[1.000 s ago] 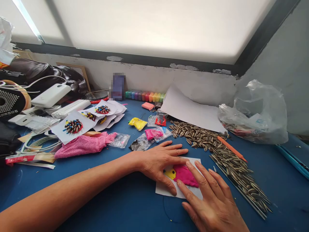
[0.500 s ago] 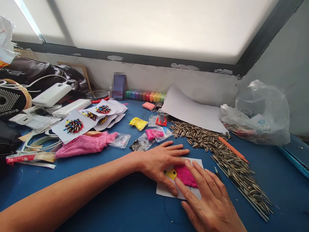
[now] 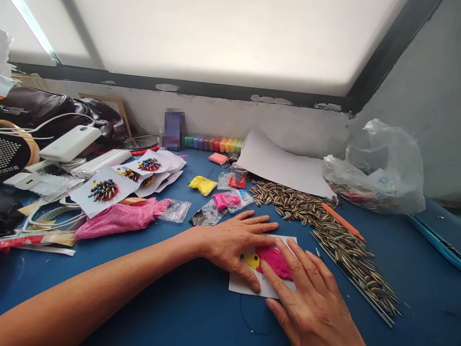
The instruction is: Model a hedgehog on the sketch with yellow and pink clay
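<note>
A small sheet of white paper [image 3: 239,284] lies on the blue table, bearing a flattened patch of magenta modelling clay [image 3: 273,262] and a yellow clay piece [image 3: 252,260] with dark dots. My left hand [image 3: 236,245] rests flat across the sheet's left and top edges, fingers spread. Over the magenta clay, the fingertips of my right hand [image 3: 309,288] touch its surface, fingers extended and slightly apart. Part of the clay and paper is hidden under both hands. Right of them a pile of striped sunflower seeds [image 3: 345,245] stretches along the table.
An orange stick-like tool [image 3: 344,222] lies on the seeds. Packets of yellow clay [image 3: 202,185] and pink clay [image 3: 226,200] lie beyond my hands. Seed-and-clay cards [image 3: 104,192], a pink cloth [image 3: 117,220] and white power banks [image 3: 70,143] crowd the left. A plastic bag [image 3: 382,178] stands at right.
The whole view has shifted slightly, so things sit a little further left. Both hands keep nearly the same places on the paper and clay.
</note>
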Tool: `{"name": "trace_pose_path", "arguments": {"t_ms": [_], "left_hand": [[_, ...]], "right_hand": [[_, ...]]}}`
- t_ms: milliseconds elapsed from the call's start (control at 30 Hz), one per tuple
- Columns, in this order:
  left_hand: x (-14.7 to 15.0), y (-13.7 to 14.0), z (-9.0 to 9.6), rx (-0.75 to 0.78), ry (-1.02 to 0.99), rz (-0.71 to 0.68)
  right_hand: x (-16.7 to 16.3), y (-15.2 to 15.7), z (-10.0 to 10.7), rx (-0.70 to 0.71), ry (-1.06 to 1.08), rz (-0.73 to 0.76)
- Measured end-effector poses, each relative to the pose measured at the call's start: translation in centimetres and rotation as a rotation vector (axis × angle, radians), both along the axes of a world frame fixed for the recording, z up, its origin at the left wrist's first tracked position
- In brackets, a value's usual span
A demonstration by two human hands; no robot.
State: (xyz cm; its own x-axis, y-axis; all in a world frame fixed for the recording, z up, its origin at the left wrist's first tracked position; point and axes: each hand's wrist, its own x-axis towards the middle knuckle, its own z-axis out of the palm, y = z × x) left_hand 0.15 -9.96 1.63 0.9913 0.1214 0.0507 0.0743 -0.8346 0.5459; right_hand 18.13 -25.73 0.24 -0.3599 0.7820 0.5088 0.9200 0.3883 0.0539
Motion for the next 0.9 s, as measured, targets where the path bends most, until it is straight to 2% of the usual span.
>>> {"name": "trace_pose_path", "arguments": {"t_ms": [167, 367, 567, 633, 767, 833, 900], "left_hand": [[-0.2, -0.1, 0.3, 0.017, 0.031, 0.011], [-0.3, -0.2, 0.2, 0.015, 0.008, 0.016], [-0.2, -0.1, 0.0, 0.019, 0.005, 0.016], [-0.2, -0.1, 0.0, 0.021, 0.012, 0.014], [-0.2, -0.2, 0.1, 0.019, 0.019, 0.016], [-0.2, -0.2, 0.2, 0.013, 0.018, 0.018], [-0.2, -0.2, 0.2, 0.009, 0.015, 0.021]], "right_hand": [[1.7, -0.3, 0.6, 0.042, -0.175, 0.044], [2.7, -1.5, 0.7, 0.050, -0.248, 0.061], [1.2, -1.7, -0.2, 0.040, -0.018, -0.025], [1.2, -1.6, -0.1, 0.039, -0.011, -0.030], [1.8, -1.7, 0.3, 0.001, -0.134, 0.040], [1.8, -1.8, 0.2, 0.003, -0.029, -0.067], [1.6, -2.0, -0.1, -0.009, 0.018, -0.084]]}}
